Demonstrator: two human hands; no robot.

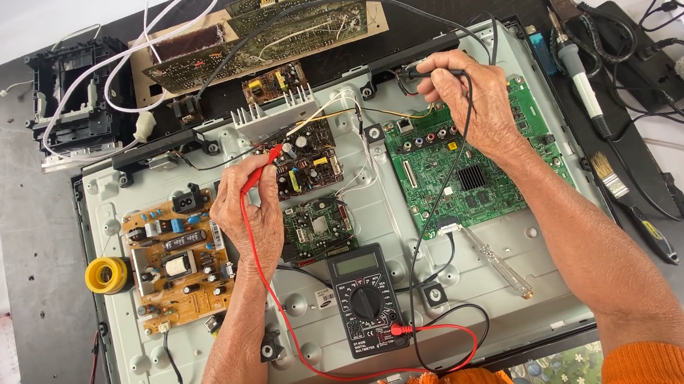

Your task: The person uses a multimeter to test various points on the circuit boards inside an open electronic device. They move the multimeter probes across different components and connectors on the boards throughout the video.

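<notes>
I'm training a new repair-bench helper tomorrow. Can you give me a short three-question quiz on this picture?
1. True or false: the left hand holds the red-handled meter probe.
2. Which circuit board lies under the right hand? A) the tan board with a yellow transformer B) the large green board C) the long brown board
3. Fill in: the black handheld multimeter with a round dial lies ____ the two forearms.

Key: 1 true; 2 B; 3 between
</notes>
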